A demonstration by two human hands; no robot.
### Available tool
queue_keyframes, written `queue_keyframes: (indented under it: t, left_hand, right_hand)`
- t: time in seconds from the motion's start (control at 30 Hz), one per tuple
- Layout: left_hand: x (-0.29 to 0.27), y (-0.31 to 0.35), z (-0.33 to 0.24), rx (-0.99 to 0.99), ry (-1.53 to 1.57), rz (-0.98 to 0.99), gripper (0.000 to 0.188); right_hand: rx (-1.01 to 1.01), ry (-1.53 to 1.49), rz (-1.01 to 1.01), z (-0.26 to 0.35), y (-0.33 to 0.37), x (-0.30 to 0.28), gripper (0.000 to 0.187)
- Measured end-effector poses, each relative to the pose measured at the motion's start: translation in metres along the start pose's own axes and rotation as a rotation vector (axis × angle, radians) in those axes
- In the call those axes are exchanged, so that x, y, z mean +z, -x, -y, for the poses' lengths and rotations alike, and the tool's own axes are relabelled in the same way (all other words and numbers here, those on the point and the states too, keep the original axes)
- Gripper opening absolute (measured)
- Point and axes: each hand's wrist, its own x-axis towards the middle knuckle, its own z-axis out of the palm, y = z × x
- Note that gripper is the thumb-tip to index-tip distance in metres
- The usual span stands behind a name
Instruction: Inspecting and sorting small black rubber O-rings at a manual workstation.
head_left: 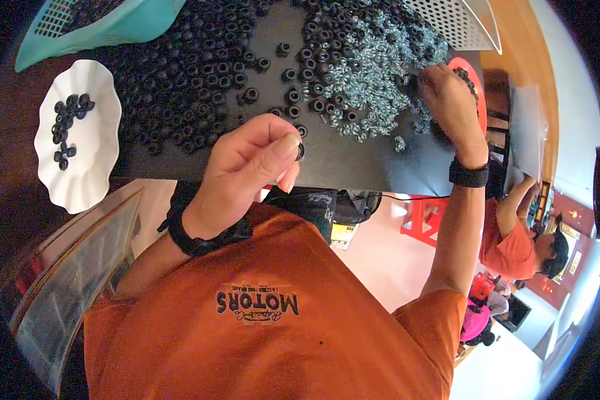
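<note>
While left hand (252, 165) curled, right hand (451, 105) palm-down.

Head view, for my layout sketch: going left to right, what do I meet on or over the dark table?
White wavy-edged dish → left hand → small black piece at its fingertips → pile of small silvery pieces → right hand.
</note>
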Motion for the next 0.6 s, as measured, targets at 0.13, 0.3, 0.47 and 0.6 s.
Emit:
queue_keyframes:
  t: [0.13, 0.3, 0.47, 0.6]
  left_hand:
    - [0.002, 0.0, 0.0, 0.018, 0.051, -0.012, 0.021]
    - [0.003, -0.001, 0.001, 0.052, 0.093, -0.013, 0.02]
    - [0.001, 0.0, -0.001, 0.034, 0.075, 0.006, 0.019]
    - [-0.001, 0.001, -0.003, 0.003, 0.122, 0.014, 0.017]
  right_hand:
    - [-0.027, -0.041, -0.025, -0.006, 0.0, 0.007, 0.011]
    - [-0.14, -0.158, -0.114, 0.009, -0.001, 0.002, 0.011]
    - [0.02, -0.469, -0.128, 0.022, 0.009, -0.008, 0.012]
    - [0.134, -0.614, -0.07, 0.045, 0.014, -0.022, 0.012]
